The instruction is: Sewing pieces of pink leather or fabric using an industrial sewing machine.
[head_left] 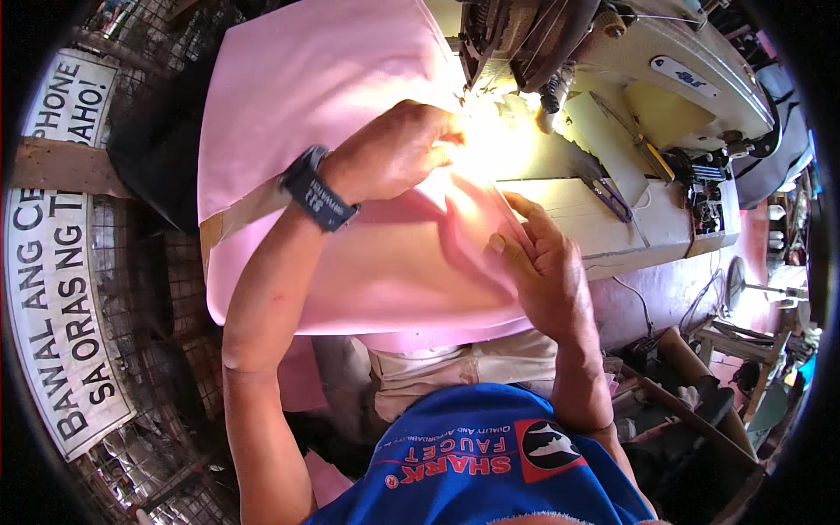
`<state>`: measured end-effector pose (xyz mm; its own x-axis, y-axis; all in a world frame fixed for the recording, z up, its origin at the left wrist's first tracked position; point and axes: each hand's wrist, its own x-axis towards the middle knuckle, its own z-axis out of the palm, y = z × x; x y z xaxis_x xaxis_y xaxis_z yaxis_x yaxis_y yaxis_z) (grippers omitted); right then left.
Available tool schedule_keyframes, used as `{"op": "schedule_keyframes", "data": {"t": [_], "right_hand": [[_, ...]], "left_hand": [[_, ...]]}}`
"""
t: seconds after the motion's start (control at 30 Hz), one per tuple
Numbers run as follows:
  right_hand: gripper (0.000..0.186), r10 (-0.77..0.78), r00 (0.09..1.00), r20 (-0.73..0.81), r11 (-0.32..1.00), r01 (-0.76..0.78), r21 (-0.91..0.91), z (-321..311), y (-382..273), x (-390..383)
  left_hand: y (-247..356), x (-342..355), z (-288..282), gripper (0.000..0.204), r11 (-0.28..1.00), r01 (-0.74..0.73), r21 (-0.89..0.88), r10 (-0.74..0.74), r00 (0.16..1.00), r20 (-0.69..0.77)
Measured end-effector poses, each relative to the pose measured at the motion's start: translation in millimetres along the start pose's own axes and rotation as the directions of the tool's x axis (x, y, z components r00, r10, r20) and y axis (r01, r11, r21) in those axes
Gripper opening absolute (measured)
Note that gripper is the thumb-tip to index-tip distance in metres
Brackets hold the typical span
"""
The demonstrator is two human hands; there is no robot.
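A large sheet of pink material [332,79] covers the sewing machine's table. My left hand [394,153], with a black band on the wrist, is bent with curled fingers beside the brightly lit needle area [490,127]; glare hides what its fingertips hold. My right hand [547,258] grips a folded edge of the pink material between thumb and fingers, lower right of the glare. The machine's head [551,35] stands over the glare, its needle too washed out to see.
Scissors [608,197] and a yellow-handled tool [652,157] lie on the machine bed at right. A bobbin winder [707,197] sits at the table's right end. A wire mesh with sign boards [61,280] runs along the left. A fan [735,284] and wooden frames [744,354] stand at lower right.
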<state>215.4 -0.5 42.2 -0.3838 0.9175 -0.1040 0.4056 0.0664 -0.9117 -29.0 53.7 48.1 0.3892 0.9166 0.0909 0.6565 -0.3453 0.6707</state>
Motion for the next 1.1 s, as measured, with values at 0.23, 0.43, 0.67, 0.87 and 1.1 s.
{"op": "schedule_keyframes", "data": {"t": [0.23,0.43,0.67,0.87,1.1], "right_hand": [[0.028,-0.2,0.979,-0.038,0.907,0.17,-0.385,-2.1,8.2,20.7],[0.016,-0.399,0.903,-0.159,0.808,0.264,-0.527,12.8,22.8,37.1],[0.02,-0.578,0.771,-0.266,0.682,0.278,-0.677,27.2,29.3,30.6],[0.022,-0.52,0.829,-0.206,0.689,0.265,-0.675,26.5,28.2,41.8],[0.022,-0.46,0.875,-0.153,0.772,0.309,-0.556,2.2,21.8,49.1]], "left_hand": [[-8.1,12.8,15.0,0.017,0.961,-0.23,0.155,0.241,0.969,-0.053],[-19.3,12.6,13.8,0.018,0.905,-0.307,0.295,0.314,0.949,0.024],[-1.2,-12.2,18.7,0.027,0.912,-0.171,0.373,0.216,0.973,-0.083],[72.3,-86.4,70.6,0.028,0.92,0.221,0.324,-0.085,0.919,-0.386],[40.3,-47.2,84.7,0.022,0.877,0.186,0.443,-0.02,0.936,-0.353]]}}
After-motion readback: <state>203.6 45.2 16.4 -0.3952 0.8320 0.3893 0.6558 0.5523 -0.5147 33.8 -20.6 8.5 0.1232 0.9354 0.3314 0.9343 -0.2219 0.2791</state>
